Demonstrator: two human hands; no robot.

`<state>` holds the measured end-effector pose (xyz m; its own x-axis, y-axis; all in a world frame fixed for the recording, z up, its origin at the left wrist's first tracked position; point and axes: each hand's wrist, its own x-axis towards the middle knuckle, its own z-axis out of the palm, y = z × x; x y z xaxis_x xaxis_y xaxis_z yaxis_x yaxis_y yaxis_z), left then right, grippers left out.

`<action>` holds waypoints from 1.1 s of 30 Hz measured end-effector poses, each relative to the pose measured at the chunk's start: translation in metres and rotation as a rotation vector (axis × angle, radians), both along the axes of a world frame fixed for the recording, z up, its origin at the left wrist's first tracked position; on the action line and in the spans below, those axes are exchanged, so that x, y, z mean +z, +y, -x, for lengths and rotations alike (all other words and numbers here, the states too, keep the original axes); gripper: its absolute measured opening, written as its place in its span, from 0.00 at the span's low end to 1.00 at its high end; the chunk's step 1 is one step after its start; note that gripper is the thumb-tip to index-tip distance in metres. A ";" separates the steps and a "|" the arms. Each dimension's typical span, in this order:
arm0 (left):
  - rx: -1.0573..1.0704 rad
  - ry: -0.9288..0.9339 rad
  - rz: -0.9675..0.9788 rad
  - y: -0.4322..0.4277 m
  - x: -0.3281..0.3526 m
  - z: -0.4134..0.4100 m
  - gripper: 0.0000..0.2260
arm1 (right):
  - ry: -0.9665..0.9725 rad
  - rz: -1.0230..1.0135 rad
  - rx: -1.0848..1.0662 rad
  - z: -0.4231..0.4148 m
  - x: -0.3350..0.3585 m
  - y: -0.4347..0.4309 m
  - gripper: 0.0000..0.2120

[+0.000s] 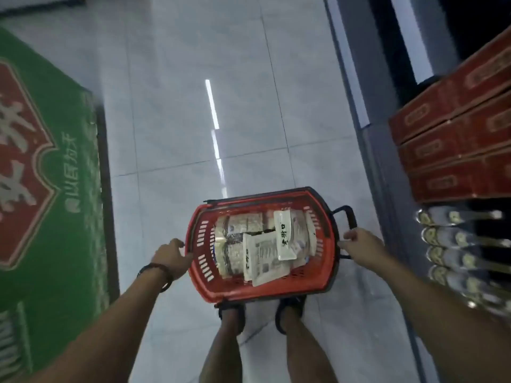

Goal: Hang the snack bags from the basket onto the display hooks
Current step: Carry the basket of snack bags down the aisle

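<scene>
In the lower middle of the frame a red basket (pixel 199 275) sits between the two hands, above the person's feet. The left hand (pixel 172 258) grips its left rim with curled fingers. The right hand (pixel 359 244) holds its right edge, just beside the black handle (pixel 349 217). The snack bags (pixel 265 255) (pale packets, some with dark print) lie piled inside the basket. A green carton (pixel 55 175) fills the left side, and red cartons (pixel 456 139) are stacked at upper right.
</scene>
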<state>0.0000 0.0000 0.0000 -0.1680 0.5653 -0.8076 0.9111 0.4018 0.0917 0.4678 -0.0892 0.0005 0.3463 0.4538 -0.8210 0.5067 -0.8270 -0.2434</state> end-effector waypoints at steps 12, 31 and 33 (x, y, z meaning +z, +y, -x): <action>0.633 -0.197 0.015 -0.010 -0.113 0.004 0.20 | 0.111 -0.051 -0.469 0.016 -0.128 0.021 0.18; 0.074 -0.495 -0.143 0.076 0.263 -0.071 0.20 | 0.229 -0.365 -1.153 0.027 0.257 -0.160 0.17; -0.060 -0.541 -0.138 0.082 0.297 -0.086 0.20 | 0.223 -0.408 -1.287 0.045 0.297 -0.197 0.17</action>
